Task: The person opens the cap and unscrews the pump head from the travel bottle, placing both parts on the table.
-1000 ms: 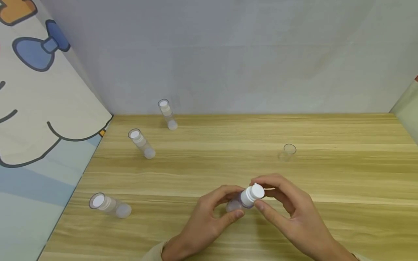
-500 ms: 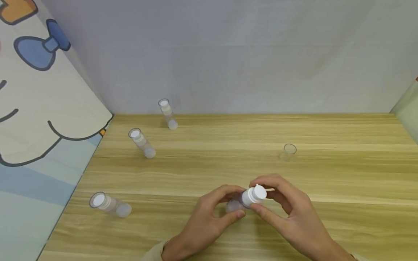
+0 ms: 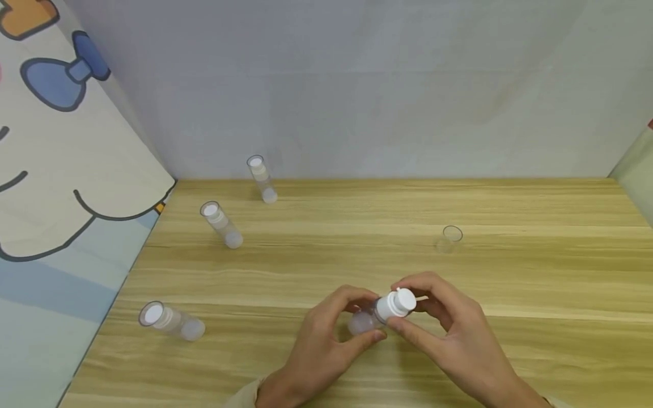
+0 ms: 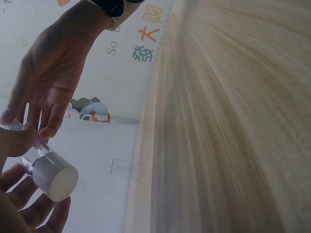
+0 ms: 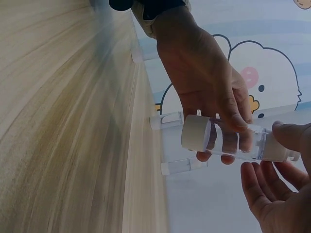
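Both hands hold one small pump bottle (image 3: 363, 322), tilted with its top toward the right hand. Its body is clear, with a whitish base (image 5: 195, 133) that shows in both wrist views. My left hand (image 3: 323, 337) grips the clear body between thumb and fingers. At the other end, my right hand (image 3: 456, 337) pinches the bottle's white pump top (image 3: 395, 304), thumb in front and fingers behind. Beyond the right hand, a clear open cap (image 3: 452, 239) stands on the table.
Three similar capped bottles stand along the left side of the wooden table (image 3: 326, 238): a near bottle (image 3: 173, 322), a middle bottle (image 3: 221, 225) and a far bottle (image 3: 262, 180). A pale curtain (image 3: 357, 102) hangs behind, and a cartoon-printed cloth (image 3: 76, 170) is at left.
The pump top has shifted slightly right, and the right thumb has moved lower along it. The left hand and bottle base have moved a little left. The other bottles and the cap stay put.
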`<state>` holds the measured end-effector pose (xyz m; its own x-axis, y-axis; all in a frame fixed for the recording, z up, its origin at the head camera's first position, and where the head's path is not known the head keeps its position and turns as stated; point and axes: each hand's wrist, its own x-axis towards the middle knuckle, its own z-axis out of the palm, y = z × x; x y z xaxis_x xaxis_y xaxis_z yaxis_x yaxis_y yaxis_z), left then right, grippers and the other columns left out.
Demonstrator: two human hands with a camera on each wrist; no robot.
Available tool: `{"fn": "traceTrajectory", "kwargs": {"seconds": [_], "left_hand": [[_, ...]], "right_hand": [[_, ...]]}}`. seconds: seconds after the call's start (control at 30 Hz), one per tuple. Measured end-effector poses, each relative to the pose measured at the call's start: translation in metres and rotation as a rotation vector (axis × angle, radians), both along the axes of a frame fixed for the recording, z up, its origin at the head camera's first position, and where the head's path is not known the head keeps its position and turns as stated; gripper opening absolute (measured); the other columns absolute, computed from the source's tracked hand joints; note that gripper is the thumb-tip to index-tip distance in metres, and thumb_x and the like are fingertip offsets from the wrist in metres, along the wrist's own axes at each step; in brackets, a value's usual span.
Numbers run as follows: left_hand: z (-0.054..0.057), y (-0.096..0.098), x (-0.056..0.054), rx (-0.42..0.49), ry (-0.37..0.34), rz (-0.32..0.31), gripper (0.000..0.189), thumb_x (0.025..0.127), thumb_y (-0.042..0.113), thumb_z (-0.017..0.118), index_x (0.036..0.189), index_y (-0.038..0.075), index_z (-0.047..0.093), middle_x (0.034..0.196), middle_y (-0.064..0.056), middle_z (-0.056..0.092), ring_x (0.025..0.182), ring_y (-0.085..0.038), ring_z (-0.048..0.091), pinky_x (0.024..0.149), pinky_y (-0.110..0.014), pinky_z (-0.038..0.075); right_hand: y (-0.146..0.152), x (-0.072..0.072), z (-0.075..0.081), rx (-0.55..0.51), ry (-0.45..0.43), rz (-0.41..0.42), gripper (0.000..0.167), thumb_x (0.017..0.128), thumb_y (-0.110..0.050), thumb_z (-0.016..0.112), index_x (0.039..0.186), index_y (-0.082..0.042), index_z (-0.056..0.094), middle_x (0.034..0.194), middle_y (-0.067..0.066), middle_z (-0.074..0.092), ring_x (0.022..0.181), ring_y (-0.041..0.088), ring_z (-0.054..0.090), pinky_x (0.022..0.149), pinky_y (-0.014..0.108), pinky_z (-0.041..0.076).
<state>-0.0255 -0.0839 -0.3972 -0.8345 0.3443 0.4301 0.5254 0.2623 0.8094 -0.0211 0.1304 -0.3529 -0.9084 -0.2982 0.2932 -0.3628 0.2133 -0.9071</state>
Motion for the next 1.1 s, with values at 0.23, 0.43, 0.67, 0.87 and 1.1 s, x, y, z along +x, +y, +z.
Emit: {"fn": "traceTrajectory", "kwargs": {"seconds": [0.23,0.43,0.67,0.87,1.1], "left_hand": [[-0.0019,0.0033,-0.001,-0.017,0.128,0.038,0.047,0.083,0.012,0.088,0.121,0.011,0.062,0.115,-0.002,0.072,0.101,-0.014,0.07,0.087,-0.028,0.06],[-0.0027,0.0048,0.0006,-0.055,0.133,0.105,0.048,0.079,0.015,0.092,0.116,0.013,0.062,0.112,0.002,0.07,0.097,-0.014,0.068,0.083,-0.026,0.059],[-0.0032,0.0032,0.0008,-0.072,0.081,0.08,0.048,0.08,0.017,0.092,0.116,0.014,0.061,0.111,0.003,0.07,0.1,-0.011,0.069,0.086,-0.026,0.06],[-0.0039,0.0011,-0.0009,-0.039,0.164,0.01,0.047,0.077,0.013,0.093,0.114,0.01,0.064,0.109,-0.001,0.075,0.097,-0.011,0.073,0.086,-0.023,0.061],[0.0019,0.001,-0.001,0.024,0.02,-0.027,0.044,0.073,0.012,0.094,0.108,0.01,0.067,0.109,-0.001,0.078,0.1,-0.009,0.074,0.086,-0.024,0.062]], "right_hand": [[-0.0003,0.0001,-0.0009,0.023,-0.014,-0.029,0.038,0.086,-0.002,0.083,0.118,-0.014,0.065,0.111,-0.002,0.068,0.097,0.01,0.071,0.09,0.02,0.059],[-0.0016,0.0004,-0.0019,0.048,-0.045,-0.052,0.035,0.089,-0.007,0.083,0.117,-0.02,0.066,0.108,-0.001,0.069,0.092,0.01,0.072,0.081,0.021,0.06],[0.0,-0.0009,-0.0028,0.092,-0.008,-0.052,0.034,0.086,-0.011,0.085,0.111,-0.025,0.068,0.103,-0.007,0.071,0.086,0.008,0.07,0.081,0.022,0.059],[0.0033,-0.001,-0.0017,0.12,0.053,-0.019,0.035,0.084,-0.011,0.088,0.107,-0.027,0.068,0.102,-0.013,0.072,0.088,0.007,0.067,0.084,0.022,0.056],[0.0044,-0.0012,-0.0026,0.071,0.157,0.015,0.042,0.076,-0.003,0.091,0.109,-0.022,0.072,0.103,-0.008,0.072,0.091,0.007,0.066,0.086,0.02,0.057]]}}
